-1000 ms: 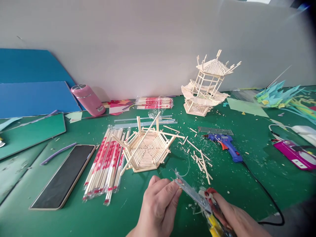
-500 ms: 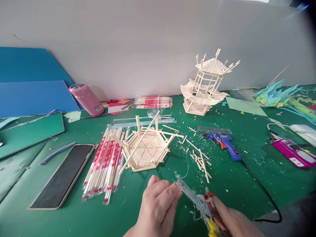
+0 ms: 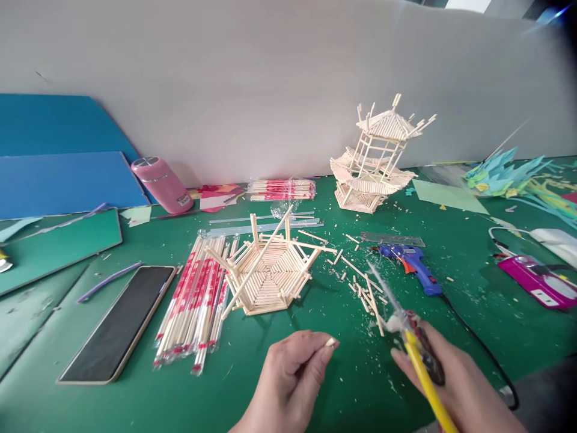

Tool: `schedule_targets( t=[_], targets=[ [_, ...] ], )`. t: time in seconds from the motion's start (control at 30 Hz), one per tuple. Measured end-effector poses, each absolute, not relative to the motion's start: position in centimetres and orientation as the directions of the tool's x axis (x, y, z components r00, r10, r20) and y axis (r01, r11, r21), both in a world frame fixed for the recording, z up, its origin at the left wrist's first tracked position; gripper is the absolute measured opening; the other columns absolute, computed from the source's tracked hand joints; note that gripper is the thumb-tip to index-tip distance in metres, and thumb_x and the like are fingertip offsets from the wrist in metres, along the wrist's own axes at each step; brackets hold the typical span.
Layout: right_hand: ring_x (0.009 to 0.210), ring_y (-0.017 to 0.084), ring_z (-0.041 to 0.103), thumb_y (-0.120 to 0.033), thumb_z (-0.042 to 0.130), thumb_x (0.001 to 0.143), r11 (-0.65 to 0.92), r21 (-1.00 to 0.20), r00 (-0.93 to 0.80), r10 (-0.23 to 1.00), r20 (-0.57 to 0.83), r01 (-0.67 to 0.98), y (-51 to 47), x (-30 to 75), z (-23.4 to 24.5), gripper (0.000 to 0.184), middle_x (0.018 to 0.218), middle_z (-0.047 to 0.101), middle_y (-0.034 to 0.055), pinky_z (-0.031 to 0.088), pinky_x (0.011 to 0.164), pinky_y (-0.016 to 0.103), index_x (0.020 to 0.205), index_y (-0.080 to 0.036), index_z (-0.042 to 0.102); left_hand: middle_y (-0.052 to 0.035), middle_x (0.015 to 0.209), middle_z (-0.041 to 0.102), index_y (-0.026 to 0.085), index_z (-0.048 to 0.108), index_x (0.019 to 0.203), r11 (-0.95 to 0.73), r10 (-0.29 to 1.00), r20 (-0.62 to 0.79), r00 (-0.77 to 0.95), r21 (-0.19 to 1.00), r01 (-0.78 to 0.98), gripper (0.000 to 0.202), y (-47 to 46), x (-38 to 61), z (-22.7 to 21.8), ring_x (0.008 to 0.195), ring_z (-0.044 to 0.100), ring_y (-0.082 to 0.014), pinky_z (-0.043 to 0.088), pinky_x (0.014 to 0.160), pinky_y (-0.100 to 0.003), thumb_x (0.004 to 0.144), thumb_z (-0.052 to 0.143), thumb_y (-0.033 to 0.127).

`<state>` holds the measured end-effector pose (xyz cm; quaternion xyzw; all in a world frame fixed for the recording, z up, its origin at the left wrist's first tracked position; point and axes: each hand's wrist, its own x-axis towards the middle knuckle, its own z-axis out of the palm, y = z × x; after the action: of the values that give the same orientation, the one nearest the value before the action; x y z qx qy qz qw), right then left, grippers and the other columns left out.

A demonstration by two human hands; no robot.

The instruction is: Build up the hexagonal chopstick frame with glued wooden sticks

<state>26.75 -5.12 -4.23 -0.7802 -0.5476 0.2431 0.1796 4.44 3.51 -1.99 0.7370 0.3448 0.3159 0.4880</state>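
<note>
My left hand [image 3: 288,376] is low in the middle, its fingers pinched on a short piece of wooden stick [image 3: 331,343]. My right hand [image 3: 455,385] is closed round cutters with yellow and red handles [image 3: 421,364]; their blade end is blurred and points up toward the loose stick offcuts [image 3: 367,294]. Just beyond my hands stands a hexagonal base of wooden sticks [image 3: 268,270] with a long stick leaning across it. Wrapped chopsticks [image 3: 196,297] lie to its left.
A finished stick pagoda [image 3: 374,159] stands by the wall. A blue glue gun [image 3: 412,264] with a black cord and a metal ruler [image 3: 392,239] lie right of centre. A phone [image 3: 119,322], a pink bottle [image 3: 160,183], blue boards [image 3: 58,174] and a magenta box [image 3: 538,282] surround the green mat.
The two hands have come apart: my right hand swung the cutters right and up. My left hand now pinches a short stick piece alone.
</note>
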Motion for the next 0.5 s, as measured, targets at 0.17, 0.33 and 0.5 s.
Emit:
schedule_targets(
  t=[0.17, 0.33, 0.5],
  targets=[
    [0.071, 0.023, 0.065, -0.048, 0.049, 0.075, -0.401, -0.354, 0.384, 0.915, -0.121, 0.845, -4.2, 30.5, -5.4, 0.038, 0.081, 0.067, 0.0053, 0.050, 0.053, 0.027, 0.102, -0.022, 0.045, 0.0031, 0.053, 0.043, 0.013, 0.063, 0.084, 0.136, 0.815, -0.204, 0.542, 0.977, 0.162, 0.029, 3.5, 4.4, -2.0, 0.052, 0.040, -0.0095, 0.032, 0.050, -0.021, 0.084, 0.045, 0.036],
    [0.083, 0.025, 0.063, -0.050, 0.043, 0.078, -0.351, -0.187, 0.356, 0.935, -0.005, 0.918, -4.5, 31.6, -6.7, 0.048, 0.097, 0.063, 0.0112, 0.051, 0.061, 0.033, 0.112, -0.017, 0.045, 0.0072, 0.054, 0.033, 0.014, 0.057, 0.089, 0.365, 0.748, -0.338, 0.572, 0.928, 0.071, 0.031, 3.7, 4.4, -2.6, 0.049, 0.025, -0.0069, 0.021, 0.045, -0.019, 0.077, 0.053, 0.042],
    [0.087, 0.022, 0.060, -0.049, 0.043, 0.080, -0.268, -0.167, 0.291, 0.947, 0.137, 0.949, -4.5, 32.0, -5.3, 0.035, 0.101, 0.059, 0.0077, 0.048, 0.069, 0.031, 0.099, -0.021, 0.052, 0.0098, 0.046, 0.025, 0.014, 0.056, 0.070, 0.412, 0.689, -0.374, 0.620, 0.907, 0.089, 0.024, 3.8, 4.2, -2.6, 0.043, 0.016, -0.0058, 0.011, 0.043, -0.022, 0.074, 0.055, 0.038]
  ],
)
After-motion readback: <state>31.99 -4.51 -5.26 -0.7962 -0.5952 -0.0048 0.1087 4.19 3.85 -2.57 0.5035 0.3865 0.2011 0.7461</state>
